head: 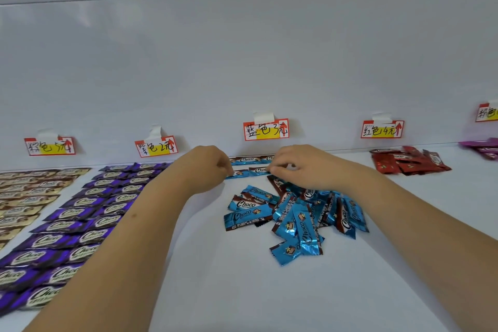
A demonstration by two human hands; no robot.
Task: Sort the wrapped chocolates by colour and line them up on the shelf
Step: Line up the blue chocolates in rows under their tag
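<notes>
Blue chocolates in the back row: left grip and right grip each pinch one.

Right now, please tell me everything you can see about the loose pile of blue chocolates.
The loose pile of blue chocolates lies unsorted on the white shelf, below the blue price label. The wrappers are shiny blue foil with brown ends and white Choco lettering. They overlap at many angles, some face down. The right hand reaches over the pile's far edge; whether it touches is unclear.

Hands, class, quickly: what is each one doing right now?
Left hand: pinches the end of a blue chocolate.
Right hand: fingers curled at the same row; grip cannot be told.
</notes>
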